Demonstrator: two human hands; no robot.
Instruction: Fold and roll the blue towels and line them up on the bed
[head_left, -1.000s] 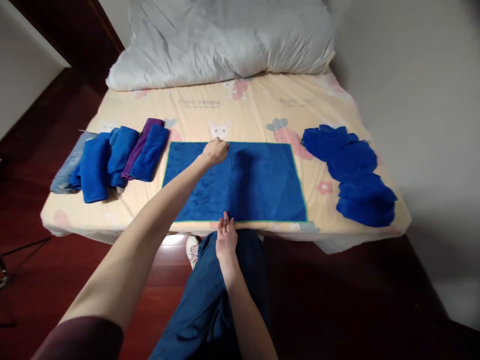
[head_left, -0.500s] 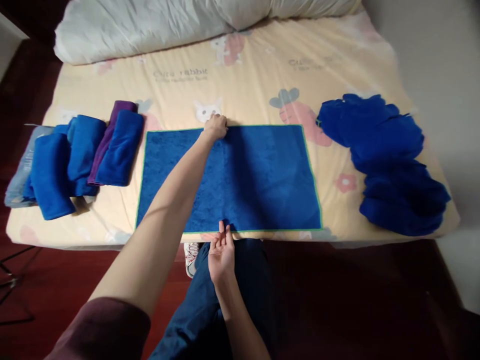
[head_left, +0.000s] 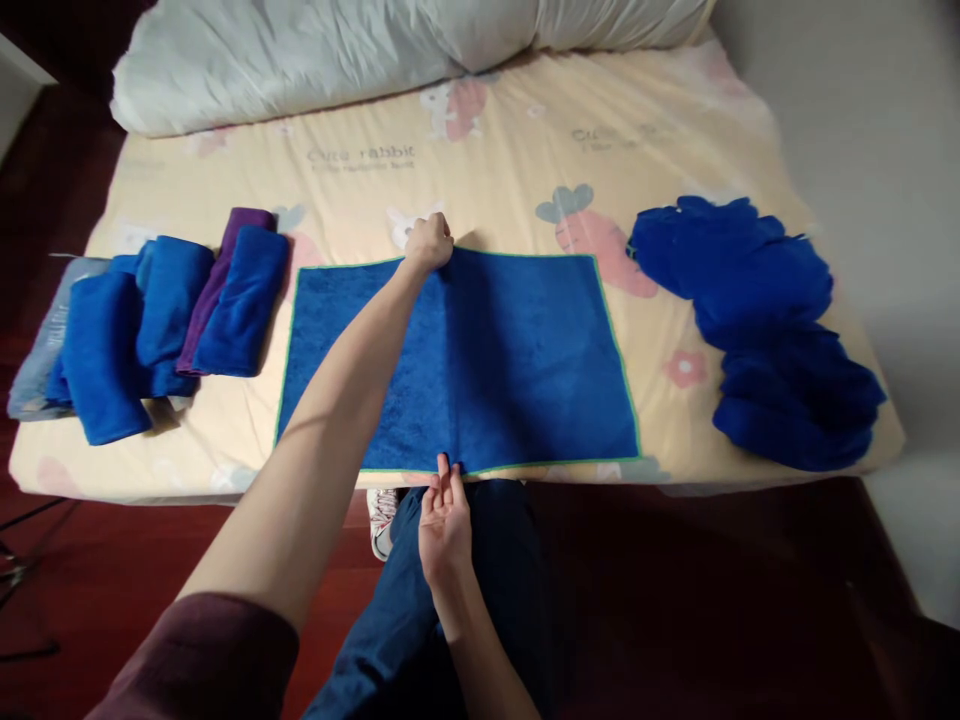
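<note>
A blue towel (head_left: pixel 540 360) with thin green edging lies spread on the bed, a low crease running between my two hands. My left hand (head_left: pixel 430 243) is closed on the middle of its far edge and lifts it slightly. At the middle of the near edge is my right hand (head_left: pixel 445 530), palm up, its fingertips at the green edging. The towel's edge dips toward these fingers and seems caught between them. My left forearm hides part of the towel's left half.
Folded blue towels (head_left: pixel 101 355), a purple towel (head_left: pixel 225 290) and a grey-blue one (head_left: pixel 49 345) lie at the left. Crumpled blue cloths (head_left: pixel 795 390) are heaped on the right. A white quilt (head_left: pixel 315 60) lies across the back of the patterned bed sheet (head_left: pixel 495 160).
My left hand has risen slightly with the far edge, and the crease between my hands has sharpened. The towel's sides have drawn inward a little. My right hand has shifted slightly toward me.
</note>
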